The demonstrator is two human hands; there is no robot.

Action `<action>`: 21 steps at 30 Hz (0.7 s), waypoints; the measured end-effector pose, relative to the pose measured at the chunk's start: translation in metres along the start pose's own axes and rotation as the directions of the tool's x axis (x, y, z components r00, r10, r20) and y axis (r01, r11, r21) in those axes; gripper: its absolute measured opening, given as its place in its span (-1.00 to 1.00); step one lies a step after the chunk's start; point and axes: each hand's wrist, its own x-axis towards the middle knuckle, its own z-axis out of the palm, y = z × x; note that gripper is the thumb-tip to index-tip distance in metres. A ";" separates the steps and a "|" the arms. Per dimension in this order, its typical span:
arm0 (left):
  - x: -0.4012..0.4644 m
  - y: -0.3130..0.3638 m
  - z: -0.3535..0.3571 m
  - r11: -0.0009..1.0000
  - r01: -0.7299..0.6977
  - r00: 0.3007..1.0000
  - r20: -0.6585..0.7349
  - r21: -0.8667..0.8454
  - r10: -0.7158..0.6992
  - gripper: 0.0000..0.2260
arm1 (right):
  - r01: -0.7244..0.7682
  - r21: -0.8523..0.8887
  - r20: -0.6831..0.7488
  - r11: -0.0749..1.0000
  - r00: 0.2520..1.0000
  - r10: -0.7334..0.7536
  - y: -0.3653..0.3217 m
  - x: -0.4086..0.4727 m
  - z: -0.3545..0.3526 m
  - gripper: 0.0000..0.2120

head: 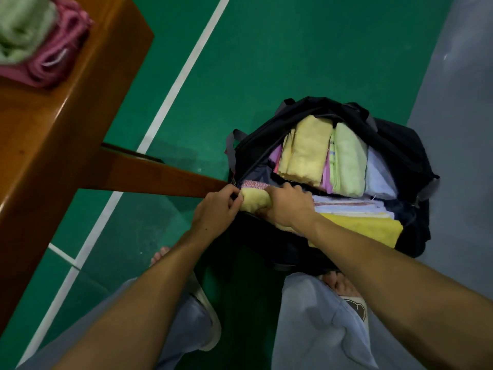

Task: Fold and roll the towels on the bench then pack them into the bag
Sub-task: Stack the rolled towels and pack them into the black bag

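Observation:
A black bag [394, 145] lies open on the green floor, packed with folded towels: a pale yellow one [306, 150], a light green one [349, 161] and a bright yellow one [373, 231]. At the bag's near left corner sits a rolled pale yellow towel [253, 200]. My right hand [288, 206] grips this roll from above. My left hand [218, 206] pinches the bag's edge by the zipper, right beside the roll. On the wooden bench [53, 145] at top left lie a green towel [21, 28] and a pink towel [56, 57].
The bench's leg [160, 174] runs across to the bag's left corner. White court lines [184, 68] cross the green floor. A grey floor strip [458, 108] lies to the right. My feet in sandals stand just below the bag.

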 end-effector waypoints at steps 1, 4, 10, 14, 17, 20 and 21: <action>-0.002 0.002 -0.003 1.000 0.016 1.000 -0.007 -0.025 -0.016 -0.84 | 0.011 0.003 0.005 1.000 1.000 -0.011 0.001 -0.004 -0.005 -0.35; -0.011 0.011 -0.019 0.996 0.066 0.998 0.006 -0.064 -0.066 -0.84 | 0.051 0.036 -0.038 0.998 0.998 -0.050 0.003 -0.019 -0.023 -0.41; -0.041 0.034 -0.077 0.995 0.021 0.996 -0.079 -0.098 -0.028 -0.88 | 0.205 0.097 -0.094 0.974 0.976 -0.196 -0.008 -0.062 -0.078 -0.68; -0.071 0.057 -0.126 0.991 -0.058 0.983 -0.181 -0.117 0.036 -0.82 | 0.294 0.025 -0.118 0.956 0.950 -0.289 -0.030 -0.101 -0.122 -0.68; -0.097 0.072 -0.166 0.986 -0.120 0.963 -0.255 -0.118 0.087 -0.82 | 0.375 -0.019 -0.192 0.927 0.908 -0.371 -0.056 -0.135 -0.158 -0.65; -0.123 0.082 -0.205 0.978 -0.163 0.936 -0.334 -0.127 0.113 -0.80 | 0.437 -0.068 -0.228 0.897 0.869 -0.440 -0.083 -0.165 -0.186 -0.62; -0.131 0.083 -0.220 0.975 -0.180 0.923 -0.364 -0.134 0.121 -0.80 | 0.449 -0.089 -0.234 0.889 0.858 -0.457 -0.093 -0.175 -0.195 -0.59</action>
